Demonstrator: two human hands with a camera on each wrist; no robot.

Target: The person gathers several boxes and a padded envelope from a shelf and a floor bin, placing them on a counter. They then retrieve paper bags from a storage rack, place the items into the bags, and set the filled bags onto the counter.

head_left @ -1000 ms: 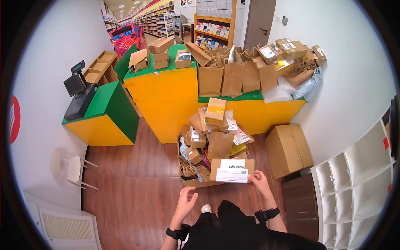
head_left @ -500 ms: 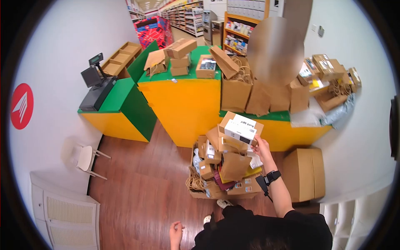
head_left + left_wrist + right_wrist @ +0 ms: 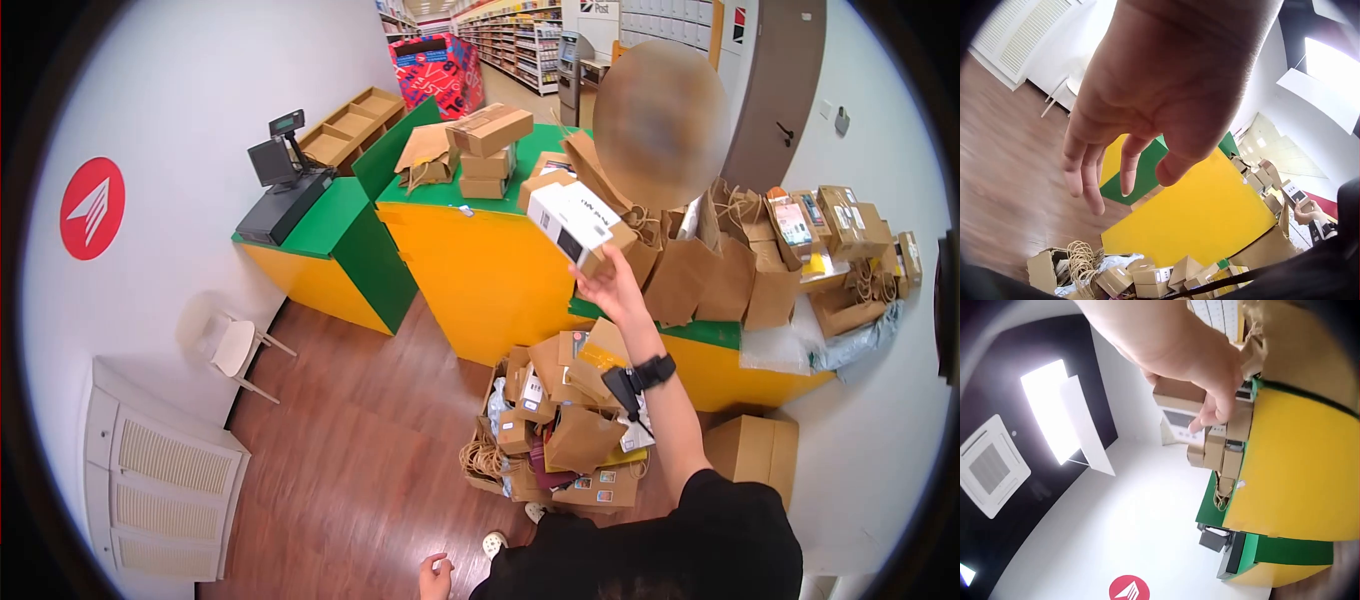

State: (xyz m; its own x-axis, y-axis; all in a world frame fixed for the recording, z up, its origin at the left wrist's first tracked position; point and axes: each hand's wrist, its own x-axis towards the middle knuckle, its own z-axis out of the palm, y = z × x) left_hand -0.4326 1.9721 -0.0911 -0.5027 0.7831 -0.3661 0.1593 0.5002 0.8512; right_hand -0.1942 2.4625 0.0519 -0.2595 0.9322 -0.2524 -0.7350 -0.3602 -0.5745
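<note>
My right hand (image 3: 612, 287) grips a small cardboard box (image 3: 580, 218) by its near corner, arm stretched forward. A white label with handwriting and a dark patch wraps the box's top and side. In the head view the box overlaps the green-topped counter (image 3: 552, 140), near another box (image 3: 550, 165) on it. The right wrist view shows the thumb and fingers pinching the box (image 3: 1179, 403). Down by the body hangs my left hand (image 3: 435, 577), holding nothing. Its fingers (image 3: 1091, 181) droop loosely in the left wrist view, with the parcel-filled carton (image 3: 1041, 273) below.
Stacked boxes (image 3: 490, 130) stand on the counter's left part, brown paper bags (image 3: 690, 280) and parcels (image 3: 850, 220) along its lower right. A carton (image 3: 484, 484) heaped with parcels sits on the floor ahead. A blurred oval covers a person across the counter.
My right hand has carried the labelled box up and forward, from above the floor carton to the counter. The left hand has let go of nothing visible and dropped back beside the body.
</note>
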